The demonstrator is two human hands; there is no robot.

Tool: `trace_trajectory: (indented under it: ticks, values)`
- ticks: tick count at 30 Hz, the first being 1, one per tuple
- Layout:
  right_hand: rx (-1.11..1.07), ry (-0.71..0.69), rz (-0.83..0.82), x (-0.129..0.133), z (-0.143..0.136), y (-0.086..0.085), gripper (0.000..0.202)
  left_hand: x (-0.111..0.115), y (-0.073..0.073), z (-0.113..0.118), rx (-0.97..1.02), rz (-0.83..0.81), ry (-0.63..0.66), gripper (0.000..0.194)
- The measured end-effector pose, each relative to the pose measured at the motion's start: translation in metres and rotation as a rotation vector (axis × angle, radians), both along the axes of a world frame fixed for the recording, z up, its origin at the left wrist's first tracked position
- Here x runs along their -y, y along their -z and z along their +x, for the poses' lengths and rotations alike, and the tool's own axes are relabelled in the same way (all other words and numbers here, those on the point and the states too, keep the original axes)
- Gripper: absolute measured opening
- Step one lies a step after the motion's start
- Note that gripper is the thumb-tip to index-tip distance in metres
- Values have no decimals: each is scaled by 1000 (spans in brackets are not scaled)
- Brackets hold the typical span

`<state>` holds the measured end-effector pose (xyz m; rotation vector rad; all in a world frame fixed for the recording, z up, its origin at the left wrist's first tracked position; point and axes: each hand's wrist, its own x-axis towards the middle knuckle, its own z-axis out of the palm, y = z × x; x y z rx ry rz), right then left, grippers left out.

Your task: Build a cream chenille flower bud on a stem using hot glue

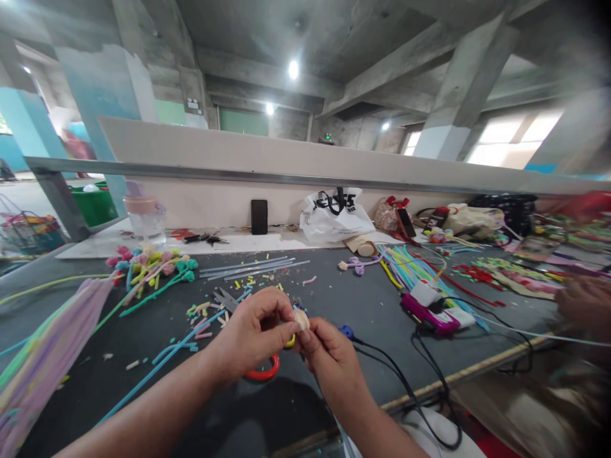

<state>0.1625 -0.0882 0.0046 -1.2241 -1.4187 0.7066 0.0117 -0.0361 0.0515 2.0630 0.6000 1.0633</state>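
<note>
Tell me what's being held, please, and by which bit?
A small cream fuzzy piece: the left grip pinches its left side, the right grip its lower right edge.

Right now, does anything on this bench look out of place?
Yes: small coloured scraps lie strewn over the dark tabletop near the left hand and scissors, looking untidy beside the roughly aligned pale sticks.

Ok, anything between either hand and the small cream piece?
Nothing visible. The left hand and right hand both have fingertips on the cream piece. The scissors lie on the table, partly hidden behind the left hand, not between it and the piece.
</note>
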Motion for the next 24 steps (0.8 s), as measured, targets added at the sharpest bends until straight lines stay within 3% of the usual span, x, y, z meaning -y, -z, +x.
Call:
trace_trajectory:
  ticks: [3,5,19,24]
  values:
    - [58,17,42,0,0,-1,33,0,-1,-1,-37,221,-87,10]
    - [87,17,70,0,1,-1,32,0,-2,-2,-48,291,-70,9]
    - [88,-33,42,1,7,-3,33,-1,-5,-7,-9,329,64,11]
    - [79,-55,21,2,8,-5,35,-3,-6,-9,8,420,118,10]
